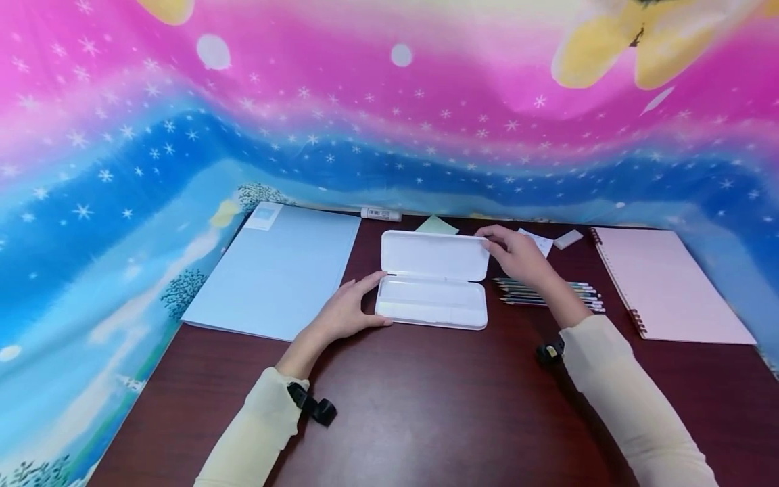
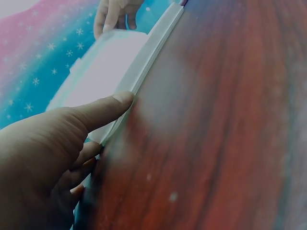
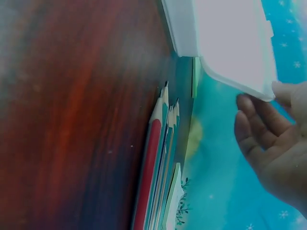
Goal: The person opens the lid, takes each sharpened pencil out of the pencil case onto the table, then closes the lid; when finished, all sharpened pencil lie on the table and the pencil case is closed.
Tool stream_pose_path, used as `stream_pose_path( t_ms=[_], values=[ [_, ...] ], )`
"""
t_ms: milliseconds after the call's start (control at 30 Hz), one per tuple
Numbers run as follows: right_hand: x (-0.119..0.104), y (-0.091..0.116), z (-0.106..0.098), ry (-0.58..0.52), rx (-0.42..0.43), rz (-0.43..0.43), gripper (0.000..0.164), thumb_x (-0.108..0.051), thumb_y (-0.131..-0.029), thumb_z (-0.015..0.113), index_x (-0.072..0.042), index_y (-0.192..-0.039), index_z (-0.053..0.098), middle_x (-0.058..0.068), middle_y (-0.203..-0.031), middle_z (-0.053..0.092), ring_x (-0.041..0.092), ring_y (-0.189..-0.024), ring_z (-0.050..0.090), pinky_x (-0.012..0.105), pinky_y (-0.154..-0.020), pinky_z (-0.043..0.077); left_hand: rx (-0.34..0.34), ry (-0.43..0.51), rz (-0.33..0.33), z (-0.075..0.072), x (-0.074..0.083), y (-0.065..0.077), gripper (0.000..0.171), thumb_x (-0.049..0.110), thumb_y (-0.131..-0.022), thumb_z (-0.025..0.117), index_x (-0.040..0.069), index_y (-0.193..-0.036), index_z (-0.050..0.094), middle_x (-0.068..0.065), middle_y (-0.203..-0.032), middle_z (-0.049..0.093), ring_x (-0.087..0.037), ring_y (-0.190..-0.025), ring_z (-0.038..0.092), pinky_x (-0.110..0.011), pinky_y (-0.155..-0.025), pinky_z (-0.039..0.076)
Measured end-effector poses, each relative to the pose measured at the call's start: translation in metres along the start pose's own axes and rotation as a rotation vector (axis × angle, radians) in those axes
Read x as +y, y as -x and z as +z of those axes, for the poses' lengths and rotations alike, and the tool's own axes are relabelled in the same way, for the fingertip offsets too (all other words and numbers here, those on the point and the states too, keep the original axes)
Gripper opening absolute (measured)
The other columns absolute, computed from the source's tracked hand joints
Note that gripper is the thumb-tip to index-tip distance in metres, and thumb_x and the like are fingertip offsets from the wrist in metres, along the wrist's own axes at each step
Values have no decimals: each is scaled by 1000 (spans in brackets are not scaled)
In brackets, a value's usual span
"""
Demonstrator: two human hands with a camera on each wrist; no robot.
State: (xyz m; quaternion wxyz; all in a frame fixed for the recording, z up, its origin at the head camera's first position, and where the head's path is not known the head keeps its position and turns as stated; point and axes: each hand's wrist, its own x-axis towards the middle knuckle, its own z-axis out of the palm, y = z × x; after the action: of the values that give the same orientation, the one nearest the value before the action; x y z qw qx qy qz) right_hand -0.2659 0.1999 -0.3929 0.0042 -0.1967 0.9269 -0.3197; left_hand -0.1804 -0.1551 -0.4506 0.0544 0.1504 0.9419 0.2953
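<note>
A white pencil case (image 1: pixel 432 302) lies on the dark wooden table with its lid (image 1: pixel 429 254) raised, and no contents show inside. My left hand (image 1: pixel 348 311) holds the left end of the base, thumb along the front edge and fingers at the back corner. Up at the lid's right corner, my right hand (image 1: pixel 521 257) pinches the rim between thumb and fingers, as the right wrist view also shows. Several pencils (image 1: pixel 544 294) lie side by side just right of the case, partly under my right forearm.
A pale blue folder (image 1: pixel 286 270) lies left and a pink spiral notebook (image 1: pixel 675 284) right. Along the back are a white tube (image 1: pixel 381 214), a green paper (image 1: pixel 437 225), a patterned paper (image 1: pixel 538 241) and an eraser (image 1: pixel 569 239). A printed cloth (image 1: pixel 365 135) hangs behind.
</note>
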Motion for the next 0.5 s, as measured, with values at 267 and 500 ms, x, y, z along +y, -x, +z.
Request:
stream_pose_path(
  t_ms=[267, 500],
  values=[
    [-9, 31, -3, 11, 73, -117, 21, -18, -102, 62, -19, -121, 71, 7, -108, 76, 21, -79, 61, 36, -69, 49, 24, 132, -9, 1, 1, -2, 131, 44, -74, 90, 19, -165, -2, 0, -151, 55, -25, -150, 39, -55, -120, 34],
    [-11, 60, 1, -43, -171, -209, 23, -7, -92, 74, -24, -109, 74, 3, -129, 71, 26, -119, 65, 50, -95, 56, 31, 66, 76, 1, -2, -2, 114, 43, -78, 87, 35, -164, 12, -4, -156, 50, -28, -146, 45, -55, -123, 30]
  ],
)
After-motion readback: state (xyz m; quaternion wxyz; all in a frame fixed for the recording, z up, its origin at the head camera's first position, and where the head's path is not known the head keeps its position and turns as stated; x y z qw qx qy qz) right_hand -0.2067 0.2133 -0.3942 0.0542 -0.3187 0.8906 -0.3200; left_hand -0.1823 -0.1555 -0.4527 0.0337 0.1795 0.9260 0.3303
